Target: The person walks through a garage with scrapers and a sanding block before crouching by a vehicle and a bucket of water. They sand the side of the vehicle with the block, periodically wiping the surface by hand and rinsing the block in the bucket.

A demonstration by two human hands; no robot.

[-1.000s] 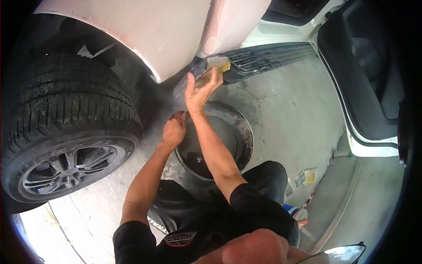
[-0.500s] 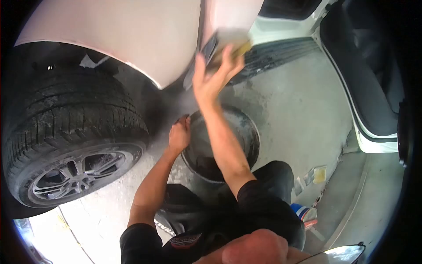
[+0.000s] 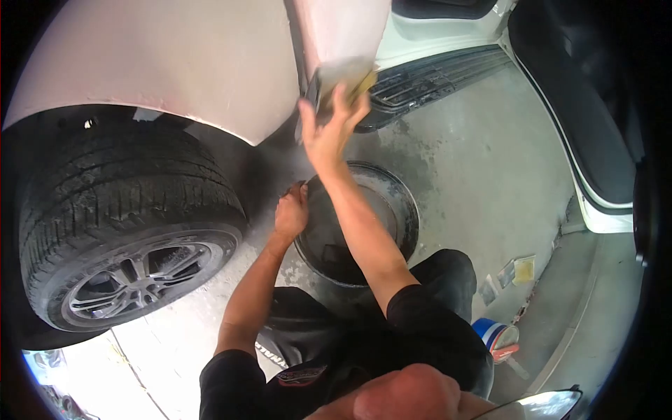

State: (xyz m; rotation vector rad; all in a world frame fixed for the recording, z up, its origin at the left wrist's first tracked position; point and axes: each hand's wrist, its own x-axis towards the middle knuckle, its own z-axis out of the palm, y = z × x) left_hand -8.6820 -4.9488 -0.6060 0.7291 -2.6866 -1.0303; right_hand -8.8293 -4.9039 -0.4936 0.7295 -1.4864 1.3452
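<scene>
My right hand (image 3: 331, 135) is raised to the lower body panel (image 3: 339, 28) beside the door opening. Its thumb and fingers hold a grey and yellowish sanding block (image 3: 348, 73), blurred, against the pale, dull surface. Below, my left hand (image 3: 291, 210) is closed at the left rim of a round black basin (image 3: 414, 210), which has dark liquid in it. My right forearm crosses above the basin.
A tyre with a silver wheel (image 3: 147, 283) fills the left, under the fender (image 3: 161, 56). A black side step (image 3: 434, 80) and an open door (image 3: 595, 119) are at the upper right. Sanding sheets (image 3: 523, 269) and a blue-white can (image 3: 488, 330) are at the lower right.
The view has shifted, so the wheel and basin sit a little further right. My right hand with the sanding block is slightly lower on the panel. My left hand remains at the basin rim.
</scene>
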